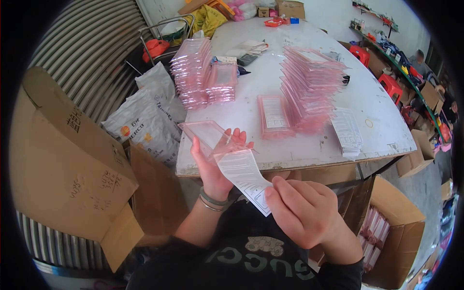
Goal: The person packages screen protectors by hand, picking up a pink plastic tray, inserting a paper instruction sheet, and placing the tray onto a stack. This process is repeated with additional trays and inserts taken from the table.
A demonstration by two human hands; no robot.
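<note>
A clear pink plastic pouch lies across the palm of my left hand, thumb along one side and fingers behind it. My right hand pinches the lower corner of a white printed paper slip between thumb and fingers. The slip's upper end is at the pouch's open end, and its lower part sticks out, slightly bent. Both are held in front of the table's near edge. Beyond the hands, a small pile of pink pouches with printed slips in them sits on the table.
A tall stack of pink pouches leans at the table's right, beside a pile of printed slips. More pouches are stacked at the left. Cardboard boxes stand at the left and at the right, the latter holding packed pouches.
</note>
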